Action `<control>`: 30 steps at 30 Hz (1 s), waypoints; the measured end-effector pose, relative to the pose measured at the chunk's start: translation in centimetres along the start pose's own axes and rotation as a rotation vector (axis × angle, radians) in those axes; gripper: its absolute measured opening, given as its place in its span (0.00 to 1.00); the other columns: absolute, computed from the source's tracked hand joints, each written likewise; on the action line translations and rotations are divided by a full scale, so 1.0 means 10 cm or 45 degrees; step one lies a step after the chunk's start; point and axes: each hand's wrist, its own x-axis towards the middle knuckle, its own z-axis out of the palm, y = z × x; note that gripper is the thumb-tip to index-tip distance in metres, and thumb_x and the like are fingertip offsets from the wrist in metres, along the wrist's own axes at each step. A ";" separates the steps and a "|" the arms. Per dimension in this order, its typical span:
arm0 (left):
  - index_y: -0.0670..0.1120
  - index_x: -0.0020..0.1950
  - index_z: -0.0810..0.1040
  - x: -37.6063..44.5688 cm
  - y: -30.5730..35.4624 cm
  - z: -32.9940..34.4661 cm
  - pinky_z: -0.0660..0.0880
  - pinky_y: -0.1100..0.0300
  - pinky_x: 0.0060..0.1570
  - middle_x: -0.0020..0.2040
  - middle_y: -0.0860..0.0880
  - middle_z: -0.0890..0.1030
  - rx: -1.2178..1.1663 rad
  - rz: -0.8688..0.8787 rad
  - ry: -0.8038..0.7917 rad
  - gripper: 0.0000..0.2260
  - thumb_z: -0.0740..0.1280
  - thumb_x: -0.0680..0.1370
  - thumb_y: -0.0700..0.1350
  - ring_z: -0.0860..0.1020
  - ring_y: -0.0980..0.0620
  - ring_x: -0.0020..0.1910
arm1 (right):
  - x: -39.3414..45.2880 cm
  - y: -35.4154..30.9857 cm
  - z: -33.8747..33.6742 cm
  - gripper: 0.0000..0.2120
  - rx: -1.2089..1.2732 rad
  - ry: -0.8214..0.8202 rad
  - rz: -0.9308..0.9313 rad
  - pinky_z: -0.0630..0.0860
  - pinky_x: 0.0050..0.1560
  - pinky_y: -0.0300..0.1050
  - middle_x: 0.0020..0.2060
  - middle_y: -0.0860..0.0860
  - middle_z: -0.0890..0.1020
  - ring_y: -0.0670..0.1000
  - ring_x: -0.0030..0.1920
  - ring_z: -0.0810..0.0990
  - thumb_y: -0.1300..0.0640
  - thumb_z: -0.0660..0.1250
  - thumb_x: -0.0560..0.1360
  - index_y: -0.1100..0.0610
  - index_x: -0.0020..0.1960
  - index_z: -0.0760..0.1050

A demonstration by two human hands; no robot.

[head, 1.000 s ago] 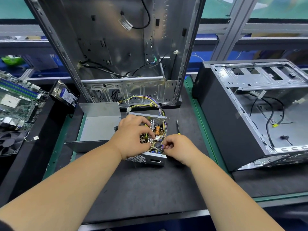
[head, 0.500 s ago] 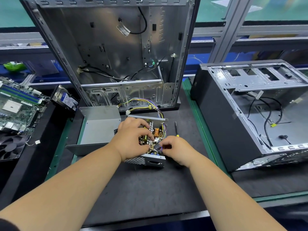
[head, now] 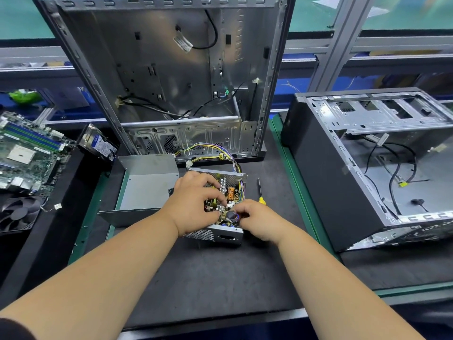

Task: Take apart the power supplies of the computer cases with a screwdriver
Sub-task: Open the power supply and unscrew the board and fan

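Observation:
An opened power supply (head: 221,235) sits in the middle of the black mat, its circuit board (head: 229,195) and coloured wires (head: 215,149) exposed. My left hand (head: 193,204) lies over the board with its fingers curled onto the components. My right hand (head: 257,220) pinches a dark round part at the board's near right corner. The supply's grey metal cover (head: 147,187) lies to the left of it. A yellow-handled screwdriver (head: 260,191) lies on the mat just right of the supply, partly behind my right hand.
An upright empty computer case (head: 171,69) stands behind the supply. A second case (head: 367,168) lies on its side at the right. At the left are a motherboard (head: 29,153), a hard drive (head: 98,144) and a black fan (head: 14,212).
Both hands stay on the board with only small finger shifts. The view has tilted slightly, so the scene sits a little lower in frame.

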 end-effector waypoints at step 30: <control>0.54 0.66 0.76 -0.03 -0.08 0.06 0.58 0.55 0.66 0.58 0.55 0.72 -0.008 -0.077 0.203 0.24 0.67 0.71 0.39 0.68 0.50 0.60 | 0.07 0.01 0.03 0.15 0.257 -0.024 -0.044 0.68 0.50 0.40 0.49 0.47 0.80 0.47 0.49 0.74 0.62 0.61 0.82 0.44 0.44 0.77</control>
